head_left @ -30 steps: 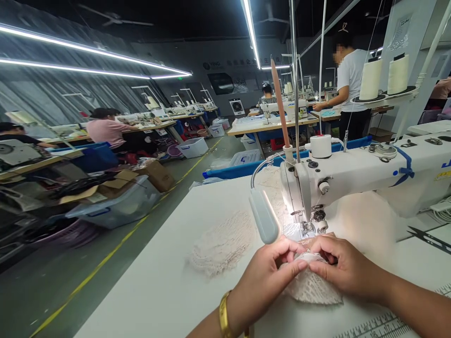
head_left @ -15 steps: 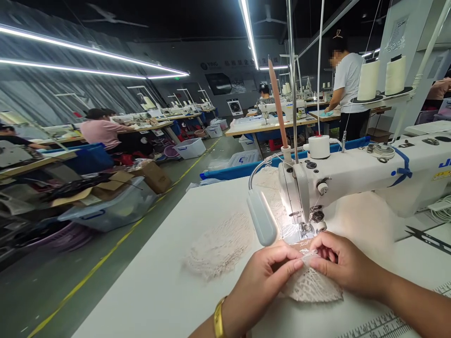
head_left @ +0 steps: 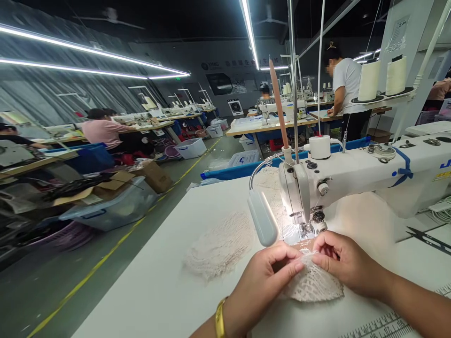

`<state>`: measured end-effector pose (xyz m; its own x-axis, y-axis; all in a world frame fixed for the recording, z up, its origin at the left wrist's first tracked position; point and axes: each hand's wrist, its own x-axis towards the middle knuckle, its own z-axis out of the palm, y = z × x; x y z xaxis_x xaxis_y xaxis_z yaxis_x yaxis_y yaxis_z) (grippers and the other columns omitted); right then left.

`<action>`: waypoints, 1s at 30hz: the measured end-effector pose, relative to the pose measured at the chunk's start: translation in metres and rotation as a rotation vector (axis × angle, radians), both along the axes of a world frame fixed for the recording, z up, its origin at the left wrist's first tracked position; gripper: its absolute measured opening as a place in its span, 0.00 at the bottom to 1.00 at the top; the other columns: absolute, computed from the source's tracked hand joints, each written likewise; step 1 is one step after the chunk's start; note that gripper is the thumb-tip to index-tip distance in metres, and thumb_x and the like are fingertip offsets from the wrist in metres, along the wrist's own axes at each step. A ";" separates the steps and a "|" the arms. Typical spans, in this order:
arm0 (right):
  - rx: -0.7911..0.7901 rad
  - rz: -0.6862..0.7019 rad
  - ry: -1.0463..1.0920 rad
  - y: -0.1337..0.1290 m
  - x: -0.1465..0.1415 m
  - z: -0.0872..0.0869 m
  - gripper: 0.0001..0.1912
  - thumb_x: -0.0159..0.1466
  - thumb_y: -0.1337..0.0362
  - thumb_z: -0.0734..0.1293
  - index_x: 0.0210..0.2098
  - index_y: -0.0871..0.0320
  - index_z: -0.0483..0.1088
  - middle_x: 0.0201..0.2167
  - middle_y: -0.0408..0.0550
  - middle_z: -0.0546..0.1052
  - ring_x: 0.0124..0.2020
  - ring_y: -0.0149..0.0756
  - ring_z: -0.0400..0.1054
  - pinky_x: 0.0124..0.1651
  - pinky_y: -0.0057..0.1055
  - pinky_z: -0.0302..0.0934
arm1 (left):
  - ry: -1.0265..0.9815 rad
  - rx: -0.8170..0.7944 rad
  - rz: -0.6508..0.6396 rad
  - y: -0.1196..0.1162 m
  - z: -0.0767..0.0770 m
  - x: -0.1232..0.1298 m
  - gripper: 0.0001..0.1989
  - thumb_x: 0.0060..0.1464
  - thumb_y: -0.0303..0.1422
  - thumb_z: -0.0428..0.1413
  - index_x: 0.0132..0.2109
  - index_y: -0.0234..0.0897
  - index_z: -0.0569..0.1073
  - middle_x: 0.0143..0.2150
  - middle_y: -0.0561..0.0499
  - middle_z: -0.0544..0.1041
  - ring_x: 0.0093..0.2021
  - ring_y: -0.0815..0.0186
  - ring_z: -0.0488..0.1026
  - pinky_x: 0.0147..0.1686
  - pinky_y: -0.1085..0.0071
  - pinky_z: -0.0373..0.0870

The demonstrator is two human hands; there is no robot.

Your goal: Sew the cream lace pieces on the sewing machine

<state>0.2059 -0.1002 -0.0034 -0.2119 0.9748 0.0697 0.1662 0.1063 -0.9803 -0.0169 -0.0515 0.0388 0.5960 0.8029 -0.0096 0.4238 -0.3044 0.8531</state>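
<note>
Both my hands pinch the upper edge of a cream lace piece [head_left: 315, 284] just in front of the sewing machine [head_left: 352, 164]. My left hand [head_left: 273, 274] grips it from the left between thumb and forefinger. From the right, my right hand [head_left: 347, 263] holds the same edge with thumb and fingers closed. The presser foot [head_left: 306, 230] stands right behind my fingertips, lit by the grey lamp [head_left: 262, 218]. Further lace [head_left: 271, 183] lies behind the needle area. A pile of lace pieces [head_left: 221, 244] rests on the white table to the left.
Black thread snips [head_left: 428, 238] lie at the right, above a printed ruler [head_left: 384, 325] near the front edge. Two thread cones [head_left: 369, 80] stand over the machine. Co-workers sit or stand at other tables. Bins and cardboard boxes [head_left: 112, 188] line the aisle at left.
My right hand has shifted very slightly right, and the lace edge between my fingers looks a little more spread. The standing co-worker leans further toward their table.
</note>
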 end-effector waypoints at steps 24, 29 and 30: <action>0.103 -0.141 -0.475 -0.023 -0.044 0.021 0.15 0.62 0.75 0.63 0.24 0.55 0.54 0.23 0.38 0.65 0.28 0.31 0.60 0.31 0.28 0.52 | 0.446 0.223 -0.176 0.024 0.044 0.007 0.10 0.58 0.37 0.58 0.30 0.38 0.73 0.29 0.55 0.73 0.32 0.66 0.70 0.33 0.73 0.64; 0.245 -0.125 -0.640 -0.009 -0.022 0.004 0.17 0.61 0.75 0.64 0.25 0.55 0.52 0.26 0.41 0.66 0.33 0.37 0.60 0.36 0.32 0.50 | 0.538 0.184 -0.184 0.052 0.000 0.036 0.09 0.53 0.34 0.62 0.28 0.38 0.70 0.27 0.55 0.71 0.32 0.64 0.70 0.31 0.72 0.62; 0.271 -0.100 -0.653 -0.008 -0.015 0.005 0.17 0.62 0.74 0.65 0.25 0.55 0.53 0.26 0.41 0.66 0.33 0.37 0.60 0.37 0.33 0.51 | 0.535 0.180 -0.186 0.054 -0.003 0.036 0.10 0.53 0.35 0.62 0.29 0.39 0.70 0.27 0.55 0.71 0.32 0.64 0.70 0.31 0.72 0.62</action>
